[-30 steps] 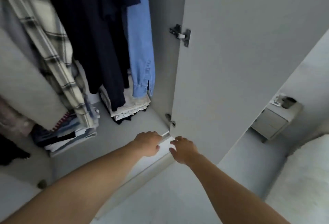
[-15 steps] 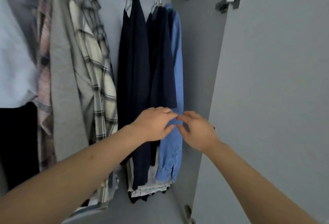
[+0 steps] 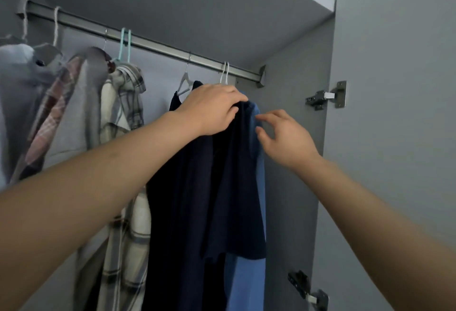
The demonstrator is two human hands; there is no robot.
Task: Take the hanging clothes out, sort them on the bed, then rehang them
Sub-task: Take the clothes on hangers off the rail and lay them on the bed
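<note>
Dark navy garment (image 3: 229, 187) bunched under left hand (image 3: 212, 110).

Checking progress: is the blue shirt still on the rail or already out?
On the rail: the blue shirt hangs below the rail, both hands at its shoulder.

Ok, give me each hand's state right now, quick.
Left hand: fingers curled over the top of the dark navy hanging garment, gripping it.
Right hand: open, fingers loosely spread, fingertips at the light blue hanging shirt, not gripping.
</note>
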